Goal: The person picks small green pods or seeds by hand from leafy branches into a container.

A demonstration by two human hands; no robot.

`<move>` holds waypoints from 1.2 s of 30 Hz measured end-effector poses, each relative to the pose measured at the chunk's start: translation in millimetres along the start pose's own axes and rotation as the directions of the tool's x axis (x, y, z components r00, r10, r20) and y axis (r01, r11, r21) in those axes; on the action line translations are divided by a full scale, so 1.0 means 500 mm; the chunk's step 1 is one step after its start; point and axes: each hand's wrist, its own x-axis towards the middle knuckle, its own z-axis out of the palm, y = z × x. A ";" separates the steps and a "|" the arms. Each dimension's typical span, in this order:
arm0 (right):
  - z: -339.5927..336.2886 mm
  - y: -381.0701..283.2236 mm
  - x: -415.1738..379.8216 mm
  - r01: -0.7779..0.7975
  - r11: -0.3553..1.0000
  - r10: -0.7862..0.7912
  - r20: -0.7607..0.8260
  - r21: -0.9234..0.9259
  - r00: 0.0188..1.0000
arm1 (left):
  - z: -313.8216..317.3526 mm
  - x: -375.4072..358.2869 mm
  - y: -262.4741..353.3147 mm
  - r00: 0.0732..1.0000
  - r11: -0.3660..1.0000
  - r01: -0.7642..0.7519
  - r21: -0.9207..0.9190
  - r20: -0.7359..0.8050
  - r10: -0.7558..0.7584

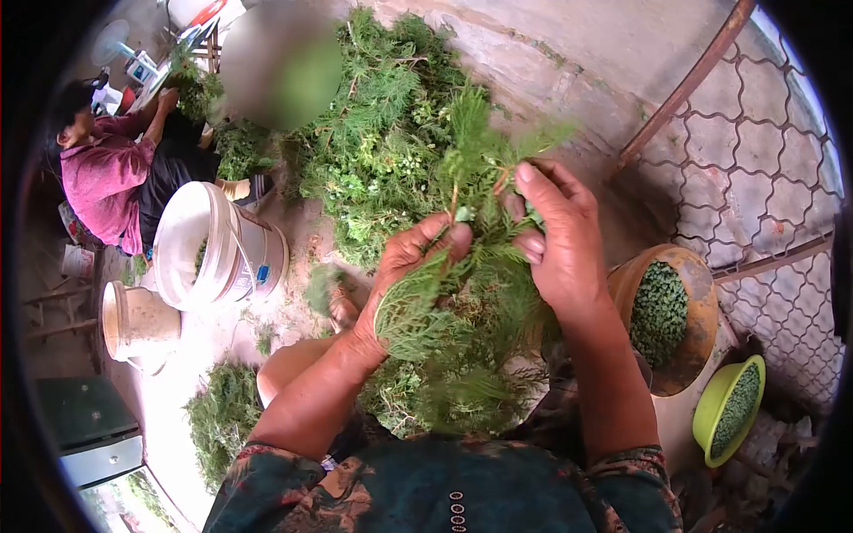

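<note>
My left hand [413,253] is closed around a leafy evergreen sprig [418,306], whose fan-shaped foliage hangs over the wrist. Just to its right, my right hand [560,218] pinches a thin brown stem among the same greenery, thumb against fingers. Pale green seed cones [465,213] show between the two hands. What lies inside the right fingers is partly hidden. Below the hands, more cut greenery [471,382] covers my lap, blurred in places.
A large heap of branches [373,124] lies ahead. On the right stand a bucket [702,275] and a yellow-green basin [711,426], both holding green cones, beside wire mesh [755,151]. White buckets [258,258] stand left, near another person [107,182] handling branches.
</note>
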 end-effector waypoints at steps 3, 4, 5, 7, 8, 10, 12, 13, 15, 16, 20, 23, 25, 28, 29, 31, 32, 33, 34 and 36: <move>-0.008 -0.003 -0.007 -0.096 0.989 0.100 -0.024 0.113 0.995 | 0.001 0.002 0.003 0.998 0.997 0.062 0.037 0.016 -0.062; -0.011 -0.001 -0.009 -0.150 0.965 0.156 -0.013 0.213 0.988 | 0.000 0.002 -0.002 0.996 0.994 0.081 -0.079 0.048 -0.077; -0.010 0.002 -0.009 -0.176 0.952 0.193 -0.042 0.252 0.980 | 0.012 -0.010 0.012 0.998 0.995 0.061 -0.077 0.035 -0.058; -0.114 0.011 0.039 -0.130 0.737 0.066 0.121 0.664 0.991 | -0.010 -0.009 -0.001 1.000 0.996 0.022 -0.089 0.014 -0.021; -0.150 -0.019 0.047 0.252 0.874 -0.234 -0.094 0.415 0.968 | -0.031 -0.010 -0.013 1.000 0.995 -0.012 -0.098 -0.003 0.011; -0.205 -0.079 0.066 0.002 0.559 -0.233 0.155 0.829 0.960 | -0.066 -0.006 -0.019 0.997 0.997 0.063 -0.050 -0.036 -0.065; -0.118 -0.104 0.024 0.169 0.801 -0.247 0.060 0.575 0.967 | -0.039 -0.004 -0.009 0.963 0.911 -0.106 0.398 -0.189 0.194; -0.078 -0.085 0.010 0.156 0.874 -0.229 0.107 0.460 0.967 | 0.007 -0.015 0.031 0.915 0.963 0.215 0.164 -0.378 -0.140; -0.039 -0.042 -0.010 0.066 0.930 -0.147 0.202 0.362 0.968 | -0.022 -0.016 -0.001 0.972 0.975 0.091 0.203 -0.229 -0.043; -0.027 -0.025 -0.016 0.096 0.975 -0.144 0.237 0.203 0.961 | -0.032 -0.015 -0.012 0.996 0.976 -0.045 0.213 -0.061 0.060; 0.010 0.031 -0.020 0.540 0.637 -0.397 0.367 -0.550 0.841 | -0.025 0.004 -0.020 0.998 0.996 -0.059 0.060 -0.035 0.061; 0.014 0.064 -0.013 0.630 0.455 -0.477 0.426 -0.629 0.769 | -0.030 0.012 -0.039 0.993 0.988 -0.120 0.097 -0.007 0.121; 0.012 0.066 -0.011 0.642 0.356 -0.465 0.467 -0.679 0.752 | -0.024 0.016 -0.047 0.983 0.977 -0.167 0.134 -0.051 0.175; 0.007 0.061 -0.006 0.578 0.213 -0.545 0.395 -0.788 0.739 | -0.034 0.012 -0.033 0.993 0.944 -0.108 0.310 -0.009 0.117; 0.002 0.040 -0.007 0.470 0.284 -0.574 0.244 -0.836 0.782 | -0.030 0.008 -0.021 0.999 0.982 -0.043 0.184 -0.020 0.047; -0.073 -0.053 0.023 0.264 0.964 -0.264 -0.008 -0.005 0.964 | -0.036 0.001 -0.006 0.995 0.993 0.000 0.119 -0.095 0.011; -0.111 -0.077 0.032 0.214 0.924 -0.236 0.032 0.318 0.971 | -0.035 -0.004 0.000 0.983 0.998 0.041 0.044 -0.182 -0.032; -0.130 -0.079 0.037 0.123 0.888 -0.187 0.103 0.444 0.977 | -0.015 -0.011 0.014 0.951 0.999 0.045 0.021 -0.306 -0.036; -0.139 -0.078 0.037 0.025 0.830 -0.149 0.178 0.556 0.973 | -0.018 -0.013 0.019 0.954 0.999 0.033 0.029 -0.298 -0.023; -0.093 -0.063 0.017 -0.022 0.844 -0.083 0.172 0.536 0.982 | -0.036 -0.017 0.034 0.963 0.966 0.045 0.253 -0.269 0.026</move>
